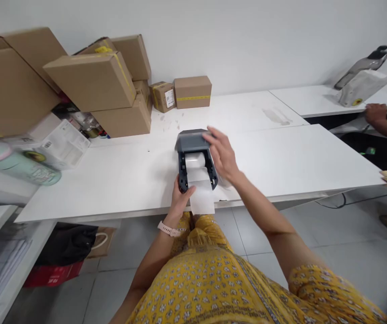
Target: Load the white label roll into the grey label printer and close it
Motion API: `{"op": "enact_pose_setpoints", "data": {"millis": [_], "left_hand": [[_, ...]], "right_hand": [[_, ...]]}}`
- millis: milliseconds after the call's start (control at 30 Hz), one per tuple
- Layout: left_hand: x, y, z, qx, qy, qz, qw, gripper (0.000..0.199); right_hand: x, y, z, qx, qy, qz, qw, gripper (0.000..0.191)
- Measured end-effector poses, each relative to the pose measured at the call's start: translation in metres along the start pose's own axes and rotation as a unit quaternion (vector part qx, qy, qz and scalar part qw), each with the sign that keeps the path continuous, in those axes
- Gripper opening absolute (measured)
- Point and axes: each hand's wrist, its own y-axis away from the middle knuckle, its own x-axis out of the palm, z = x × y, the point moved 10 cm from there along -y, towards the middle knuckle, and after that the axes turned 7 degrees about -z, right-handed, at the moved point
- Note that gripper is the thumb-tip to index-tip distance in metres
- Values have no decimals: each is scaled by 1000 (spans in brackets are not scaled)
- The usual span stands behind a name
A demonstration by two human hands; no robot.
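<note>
A dark grey label printer [192,141] stands on the white table with its lid raised. Inside it lies a white paper roll [195,159], and a strip of paper [202,200] hangs out over the table's front edge. My left hand [180,196] grips the printer's front left corner, its thumb on the paper strip. At the right side of the lid is my right hand [222,153], fingers apart and slightly blurred, with fingertips at the lid's edge and nothing held.
Cardboard boxes [92,81] are stacked at the back left, with two smaller ones beside them. A green bottle [24,166] lies at the left. Far right, another person's hand [376,112] rests by a second table [318,96].
</note>
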Motion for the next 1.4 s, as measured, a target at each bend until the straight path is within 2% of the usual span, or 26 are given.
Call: {"op": "enact_pose_setpoints", "data": {"millis": [133, 233, 367, 433, 533, 633, 767, 867, 967, 1033, 1067, 1133, 1200, 1233, 1300, 1400], "left_hand": [[5, 4, -1, 22, 8, 44, 999, 110], [6, 5, -2, 19, 19, 79, 996, 115], [-7, -6, -10, -9, -10, 6, 1000, 92], [-7, -14, -20, -3, -30, -21, 999, 86], [4, -21, -31, 15, -27, -14, 999, 84], [8, -23, -30, 25, -26, -18, 999, 82], [7, -26, -30, 46, -44, -26, 998, 77], [8, -25, -32, 59, -53, -17, 997, 73], [6, -8, -20, 53, -73, -9, 996, 82], [1, 13, -7, 47, -94, -6, 994, 96], [0, 25, 1, 43, -111, 7, 993, 95], [-16, 44, 12, 20, -139, -34, 989, 85], [-32, 55, 17, -13, -137, -80, 987, 59], [-33, 56, 19, -36, -131, -79, 988, 47], [-24, 57, 23, -89, -112, -30, 989, 39], [0, 61, 24, -157, -49, 54, 985, 40]], "right_hand": [[12, 85, 13, -36, 74, 38, 996, 52], [23, 120, 8, -17, 70, 51, 996, 52], [28, 138, 0, 19, 53, -10, 998, 55], [33, 144, -5, 35, 52, -28, 998, 57], [43, 152, -17, 70, 56, -12, 996, 58], [48, 158, -22, 91, 54, -7, 994, 59], [44, 160, -20, 95, 54, -66, 992, 63], [44, 159, -18, 94, 47, -72, 992, 61], [46, 157, -19, 106, 41, -53, 992, 60], [44, 156, -17, 111, 35, -51, 992, 61], [43, 155, -16, 115, 32, -52, 992, 61], [40, 153, -14, 125, 30, -53, 990, 62], [36, 150, -12, 136, 38, -56, 988, 63], [34, 148, -11, 138, 42, -59, 988, 64], [30, 144, -8, 133, 36, -63, 989, 65], [27, 141, -5, 124, 7, -59, 991, 62]]}}
